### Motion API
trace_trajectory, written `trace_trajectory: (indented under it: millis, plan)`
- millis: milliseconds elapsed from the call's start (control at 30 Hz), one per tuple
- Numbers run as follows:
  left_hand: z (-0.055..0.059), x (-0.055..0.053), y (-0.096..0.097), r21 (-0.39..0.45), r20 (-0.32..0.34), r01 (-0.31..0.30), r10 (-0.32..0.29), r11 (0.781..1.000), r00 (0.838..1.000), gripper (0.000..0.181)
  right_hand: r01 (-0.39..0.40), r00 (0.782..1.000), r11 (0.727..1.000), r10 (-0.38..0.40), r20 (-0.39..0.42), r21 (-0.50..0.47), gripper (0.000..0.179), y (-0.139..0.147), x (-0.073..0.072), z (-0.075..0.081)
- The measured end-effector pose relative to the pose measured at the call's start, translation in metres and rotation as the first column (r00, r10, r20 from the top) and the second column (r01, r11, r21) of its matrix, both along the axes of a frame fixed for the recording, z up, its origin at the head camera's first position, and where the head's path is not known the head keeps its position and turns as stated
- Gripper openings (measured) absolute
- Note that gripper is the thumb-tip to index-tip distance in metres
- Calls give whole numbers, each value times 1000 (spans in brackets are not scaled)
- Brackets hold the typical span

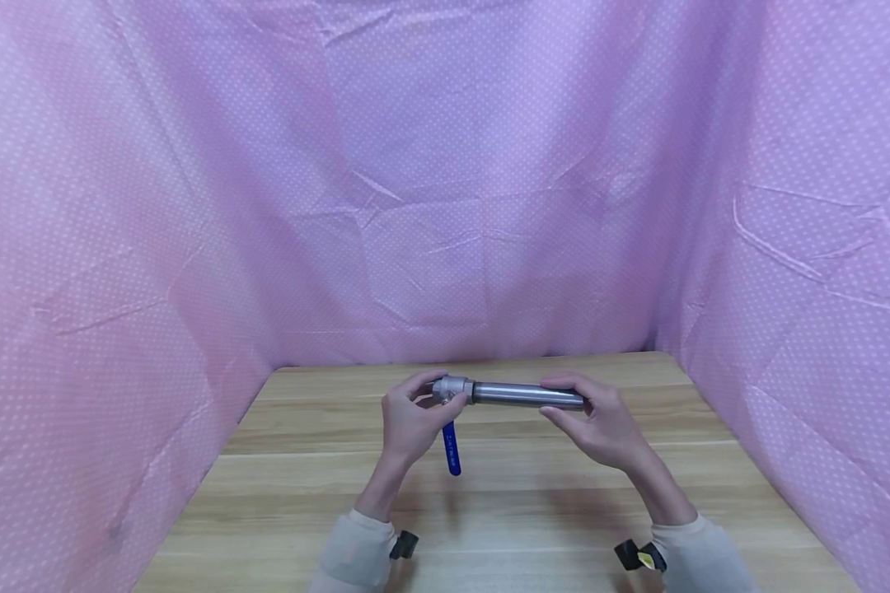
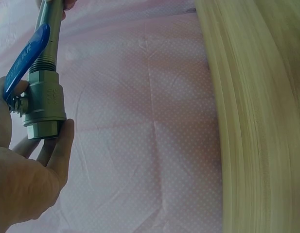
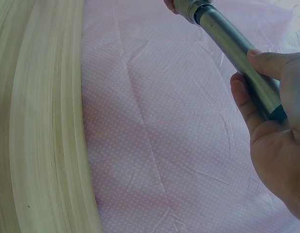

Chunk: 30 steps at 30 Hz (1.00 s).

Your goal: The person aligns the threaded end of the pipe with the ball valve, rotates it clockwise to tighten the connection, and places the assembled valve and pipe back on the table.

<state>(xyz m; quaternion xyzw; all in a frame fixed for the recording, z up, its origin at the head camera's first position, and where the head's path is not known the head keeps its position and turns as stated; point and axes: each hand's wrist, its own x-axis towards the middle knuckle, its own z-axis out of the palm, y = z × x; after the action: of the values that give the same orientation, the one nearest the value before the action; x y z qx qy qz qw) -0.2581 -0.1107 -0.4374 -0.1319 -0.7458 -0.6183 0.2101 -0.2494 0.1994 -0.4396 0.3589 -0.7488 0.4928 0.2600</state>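
Note:
My left hand (image 1: 412,420) grips a metal ball valve (image 1: 454,386) by its body, thumb near the stem and fingers round the far side. The valve's blue lever handle (image 1: 452,449) points toward me in the head view. A steel pipe (image 1: 515,394) runs rightward from the valve, its threaded end (image 2: 43,64) at the valve's mouth, some threads showing. Around the pipe's other end my right hand (image 1: 601,420) holds it between thumb and fingers. Valve and pipe line up, held above the table. In the right wrist view the pipe's near end (image 3: 277,113) sits against the palm.
A light wood-grain table (image 1: 489,511) lies beneath both hands. Pink dotted cloth (image 1: 475,206) hangs behind the table and along both its sides. Small black straps (image 1: 404,544) show at the sleeves.

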Motion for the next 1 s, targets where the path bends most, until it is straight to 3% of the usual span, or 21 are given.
trace_trajectory:
  millis: [1000]
  plan:
    - [0, 0, 2, -9, -12, -8, 8, 1000, 1000, 40, 7, 1000, 1000, -7, 10, 5, 46, -3, 0, 1]
